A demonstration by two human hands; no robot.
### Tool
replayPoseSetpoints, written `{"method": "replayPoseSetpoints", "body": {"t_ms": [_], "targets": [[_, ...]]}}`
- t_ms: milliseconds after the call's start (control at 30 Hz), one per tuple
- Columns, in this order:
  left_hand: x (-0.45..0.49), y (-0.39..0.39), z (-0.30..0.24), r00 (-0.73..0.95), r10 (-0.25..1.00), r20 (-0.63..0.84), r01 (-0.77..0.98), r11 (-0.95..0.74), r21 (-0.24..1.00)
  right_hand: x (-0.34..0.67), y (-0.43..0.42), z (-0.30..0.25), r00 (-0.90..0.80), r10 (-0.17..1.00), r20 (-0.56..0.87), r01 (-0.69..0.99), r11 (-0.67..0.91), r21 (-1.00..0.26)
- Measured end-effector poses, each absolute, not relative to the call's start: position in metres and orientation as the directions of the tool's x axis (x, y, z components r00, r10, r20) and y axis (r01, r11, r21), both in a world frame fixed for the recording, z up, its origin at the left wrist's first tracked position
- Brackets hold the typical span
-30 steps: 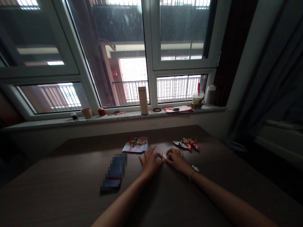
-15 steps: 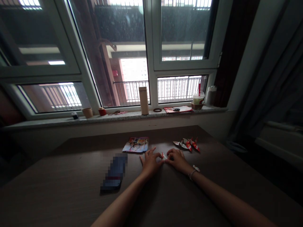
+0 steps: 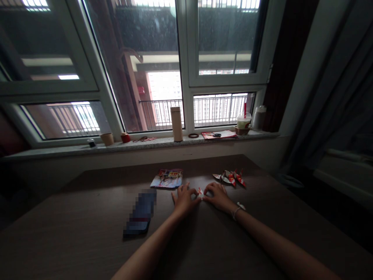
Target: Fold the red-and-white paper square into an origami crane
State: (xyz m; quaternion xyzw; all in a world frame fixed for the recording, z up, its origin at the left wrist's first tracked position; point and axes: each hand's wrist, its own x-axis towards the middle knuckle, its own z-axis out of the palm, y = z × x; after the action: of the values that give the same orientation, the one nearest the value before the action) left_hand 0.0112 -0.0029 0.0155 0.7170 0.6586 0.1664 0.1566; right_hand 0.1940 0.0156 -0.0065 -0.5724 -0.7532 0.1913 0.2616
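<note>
Head view: a small folded paper piece [image 3: 201, 193], white with red marks, is held between the left hand [image 3: 183, 201] and the right hand [image 3: 217, 195], at the surface of the tabletop [image 3: 87, 217] or just above it; which of the two cannot be told. By the grip of the left hand, one side of the piece appears to be pinched between thumb and forefinger, while the other fingers are spread out. By the grip of the right hand, the opposite side appears to be pinched likewise, with the remaining fingers bent.

The piece can be judged very light, so hardly any force should be needed to lift or turn it. Some stiffness may be expected along its folds, with softer give where fewer layers are stacked. It is likely to be creased or torn if tugged, and a smooth printed face could be a little slippery. Hold is best taken lightly at the folded edges and corners, so that the middle is not crushed.

Beyond the right hand, red and white folded paper figures [image 3: 232, 178] are clustered; their thin points could easily be bent if brushed.
</note>
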Motion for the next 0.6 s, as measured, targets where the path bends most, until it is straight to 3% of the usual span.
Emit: {"method": "replayPoseSetpoints", "body": {"t_ms": [167, 400, 600], "targets": [[0.0107, 0.0007, 0.0144, 0.074, 0.997, -0.014, 0.907, -0.062, 0.417, 0.1945, 0.0194, -0.0083, -0.177, 0.971, 0.161, 0.761, 0.238, -0.603], [0.0105, -0.0031, 0.0141, 0.057, 0.998, 0.042, 0.910, -0.069, 0.408, 0.1945, 0.0175, -0.0076, -0.166, 0.969, 0.180, 0.745, 0.244, -0.621], [0.0047, -0.0013, 0.0107, 0.083, 0.996, 0.019, 0.902, -0.083, 0.424, 0.2002, 0.0188, -0.0043, -0.222, 0.963, 0.154, 0.736, 0.269, -0.621]]}}
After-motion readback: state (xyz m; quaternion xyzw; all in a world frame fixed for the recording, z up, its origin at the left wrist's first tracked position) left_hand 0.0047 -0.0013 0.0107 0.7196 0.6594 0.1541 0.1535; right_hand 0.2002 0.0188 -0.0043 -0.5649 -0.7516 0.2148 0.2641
